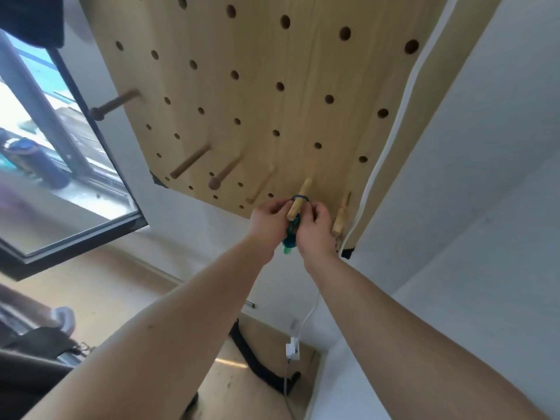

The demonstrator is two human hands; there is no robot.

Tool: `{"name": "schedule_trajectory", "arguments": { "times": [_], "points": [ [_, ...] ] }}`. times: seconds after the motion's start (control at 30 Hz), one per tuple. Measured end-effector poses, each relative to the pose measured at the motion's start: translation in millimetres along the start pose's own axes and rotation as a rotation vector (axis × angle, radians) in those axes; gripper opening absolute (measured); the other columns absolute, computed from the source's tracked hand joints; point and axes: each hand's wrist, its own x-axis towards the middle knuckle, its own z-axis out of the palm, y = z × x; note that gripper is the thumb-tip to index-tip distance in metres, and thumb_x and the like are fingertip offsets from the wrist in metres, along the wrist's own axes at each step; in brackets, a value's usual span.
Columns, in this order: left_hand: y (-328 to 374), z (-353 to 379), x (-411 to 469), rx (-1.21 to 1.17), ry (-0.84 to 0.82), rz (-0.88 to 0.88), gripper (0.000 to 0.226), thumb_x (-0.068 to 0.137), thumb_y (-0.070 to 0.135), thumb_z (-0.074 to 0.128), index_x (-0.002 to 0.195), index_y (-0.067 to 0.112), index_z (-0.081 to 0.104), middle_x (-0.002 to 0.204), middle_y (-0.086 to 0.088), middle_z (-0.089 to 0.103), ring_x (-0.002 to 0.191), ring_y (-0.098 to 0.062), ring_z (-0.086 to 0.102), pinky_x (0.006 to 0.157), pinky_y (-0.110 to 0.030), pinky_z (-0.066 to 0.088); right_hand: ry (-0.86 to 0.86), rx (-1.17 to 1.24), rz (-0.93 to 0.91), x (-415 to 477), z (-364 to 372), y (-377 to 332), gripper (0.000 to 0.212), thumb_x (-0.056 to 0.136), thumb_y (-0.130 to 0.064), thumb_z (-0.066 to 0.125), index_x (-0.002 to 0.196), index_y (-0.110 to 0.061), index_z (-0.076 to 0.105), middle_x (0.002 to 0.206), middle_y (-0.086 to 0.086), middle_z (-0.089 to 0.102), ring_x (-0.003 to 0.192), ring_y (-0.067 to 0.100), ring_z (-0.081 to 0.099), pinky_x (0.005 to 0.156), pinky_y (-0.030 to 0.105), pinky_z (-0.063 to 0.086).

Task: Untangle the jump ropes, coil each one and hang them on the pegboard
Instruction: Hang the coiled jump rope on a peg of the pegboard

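Head view: both arms reach up to the wooden pegboard (272, 56) on the white wall. A teal jump rope (290, 234) hangs in a small bundle between the hands, and one loop of it lies round a light wooden peg (298, 200) in the board's bottom row. The left hand (268, 221) pinches the rope just left of that peg with curled fingers. The right hand (315, 230) grips it on the peg's right side. Another peg (341, 216) sticks out just right of the right hand. A window (60, 153) stands at left.
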Motion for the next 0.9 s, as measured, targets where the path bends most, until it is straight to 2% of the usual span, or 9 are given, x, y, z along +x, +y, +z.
{"name": "schedule_trajectory", "arguments": {
  "times": [0.07,0.2,0.3,0.4,0.47,0.5,0.6,0.73,0.9],
  "points": [
    [0,3,3,-0.009,0.005,-0.001,0.019,0.093,0.03,0.066,0.108,0.022,0.072,0.099,-0.005,0.075,0.093,-0.023,0.072,0.085,-0.042,0.06,0.01,0.001,0.001,4,0,-2,0.023,0.102,-0.049,0.04,0.101,-0.032,0.056,0.088,-0.007,0.064,0.081,0.016,0.062,0.062,0.03,0.045],
    [1,5,7,-0.018,0.01,0.036,0.016,0.092,0.029,0.067,0.104,0.022,0.073,0.096,-0.005,0.075,0.093,-0.024,0.072,0.081,-0.039,0.06,0.005,0.034,-0.008,14,5,3,0.023,0.1,-0.049,0.045,0.101,-0.031,0.058,0.091,-0.004,0.068,0.088,0.021,0.066,0.085,0.045,0.055],
    [-1,2,5,0.004,0.032,0.054,0.028,0.091,0.029,0.069,0.117,0.019,0.068,0.106,0.0,0.072,0.097,-0.019,0.069,0.087,-0.039,0.059,-0.04,0.024,-0.013,12,3,9,0.02,0.098,-0.049,0.05,0.112,-0.036,0.055,0.105,-0.003,0.067,0.092,0.02,0.065,0.086,0.044,0.055],
    [-6,-4,-3,0.046,0.075,0.069,0.034,0.093,0.023,0.066,0.127,0.018,0.061,0.116,0.0,0.067,0.101,-0.017,0.066,0.091,-0.036,0.056,-0.068,-0.021,-0.107,0,-1,13,0.043,0.099,-0.035,0.056,0.14,-0.034,0.043,0.127,-0.007,0.057,0.109,0.018,0.06,0.09,0.038,0.051],
    [-8,-12,-19,0.085,0.091,0.093,0.032,0.095,0.018,0.062,0.126,0.017,0.061,0.116,0.0,0.066,0.096,-0.013,0.066,0.083,-0.028,0.056,-0.091,-0.005,-0.163,-15,-2,16,0.06,0.098,-0.026,0.059,0.151,-0.033,0.031,0.143,-0.008,0.05,0.122,0.017,0.056,0.097,0.042,0.052],
    [-8,-17,-30,0.109,0.097,0.109,0.031,0.095,0.017,0.061,0.126,0.017,0.061,0.116,0.0,0.066,0.093,-0.012,0.065,0.08,-0.026,0.056,-0.113,0.011,-0.17,-25,-2,19,0.065,0.097,-0.02,0.059,0.153,-0.032,0.028,0.146,-0.008,0.049,0.122,0.018,0.057,0.091,0.04,0.056],
    [-11,-37,-75,0.243,0.108,0.166,0.029,0.097,0.019,0.059,0.126,0.018,0.063,0.119,0.002,0.065,0.098,-0.017,0.065,0.089,-0.032,0.055,-0.209,0.013,-0.185,-60,-9,29,0.069,0.096,-0.009,0.056,0.155,-0.031,0.027,0.145,-0.007,0.046,0.111,0.017,0.061,0.068,0.025,0.057],
    [-23,-67,-149,0.467,0.127,0.27,0.029,0.097,0.024,0.06,0.125,0.025,0.062,0.117,0.009,0.064,0.096,-0.014,0.064,0.082,-0.029,0.05,-0.213,-0.087,-0.23,-129,-30,39,0.066,0.096,-0.013,0.057,0.153,-0.031,0.03,0.154,-0.008,0.035,0.113,0.018,0.059,0.083,0.036,0.06],
    [-58,-103,-253,0.534,0.137,0.308,0.027,0.093,0.032,0.064,0.12,0.033,0.065,0.113,0.01,0.065,0.092,-0.01,0.065,0.087,-0.036,0.056,-0.145,-0.231,-0.265,-238,-69,70,0.053,0.095,-0.021,0.057,0.144,-0.033,0.041,0.146,-0.006,0.042,0.123,0.022,0.054,0.098,0.049,0.053]
  ]
}}
